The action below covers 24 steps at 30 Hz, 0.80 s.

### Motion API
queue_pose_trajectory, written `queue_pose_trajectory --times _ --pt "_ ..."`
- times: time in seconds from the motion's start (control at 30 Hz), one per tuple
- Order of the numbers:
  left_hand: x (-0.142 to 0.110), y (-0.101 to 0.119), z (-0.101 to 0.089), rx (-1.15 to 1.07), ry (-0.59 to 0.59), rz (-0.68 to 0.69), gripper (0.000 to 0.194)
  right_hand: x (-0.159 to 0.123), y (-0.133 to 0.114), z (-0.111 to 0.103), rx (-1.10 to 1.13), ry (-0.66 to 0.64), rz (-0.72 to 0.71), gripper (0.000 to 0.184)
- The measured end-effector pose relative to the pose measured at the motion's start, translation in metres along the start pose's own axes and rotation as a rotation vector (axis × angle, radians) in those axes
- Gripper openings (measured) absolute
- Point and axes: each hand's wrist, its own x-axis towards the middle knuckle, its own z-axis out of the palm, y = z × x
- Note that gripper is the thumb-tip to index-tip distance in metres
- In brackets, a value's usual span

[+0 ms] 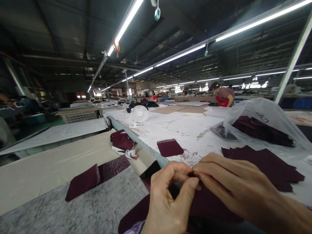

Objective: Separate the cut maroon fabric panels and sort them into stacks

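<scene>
My left hand (172, 198) and my right hand (229, 182) meet at the fingertips near the bottom middle. Both pinch the edge of a dark maroon fabric piece (209, 203), which hangs down below my right hand. The exact spot between the fingertips is mostly hidden. Another maroon fabric part (136, 213) shows left of my left hand, low in the view; whether it joins the held piece I cannot tell. Just beyond my hands, a single maroon panel (169, 148) lies on the white table (190, 125). To the right, a fanned stack of maroon panels (263, 164) rests on the table.
A clear plastic bag (258, 110) with dark maroon pieces stands at the right. A small white fan (139, 114) is on the table's left edge. Maroon pieces (84, 182) lie on the grey surface (97, 208) at left, near a maroon bundle (122, 140). Co-workers (224, 95) are farther back.
</scene>
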Motion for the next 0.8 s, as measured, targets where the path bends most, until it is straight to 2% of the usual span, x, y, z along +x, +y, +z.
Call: queue_pose_trajectory --times 0.13,0.3,0.43,0.57,0.67,0.8 --pt "0.004 -0.004 -0.001 -0.036 -0.035 -0.023 0.02 0.002 0.003 0.001 0.137 -0.017 0.053 0.032" --pt "0.009 -0.005 -0.004 -0.101 -0.071 -0.116 0.025 0.008 0.009 0.001 0.394 -0.082 0.235 0.024" --pt "0.01 -0.006 -0.003 -0.139 -0.066 -0.113 0.03 0.006 0.01 0.003 0.413 -0.063 0.29 0.021" --pt "0.012 -0.013 -0.001 -0.066 -0.052 -0.108 0.022 0.002 0.011 0.008 0.399 -0.045 0.294 0.024" --pt "0.013 -0.02 0.001 0.006 -0.051 -0.077 0.023 0.004 0.011 0.01 0.389 -0.12 0.295 0.022" --pt "0.019 -0.03 0.006 -0.05 -0.118 -0.132 0.027 0.009 0.023 0.001 0.397 -0.255 0.358 0.022"
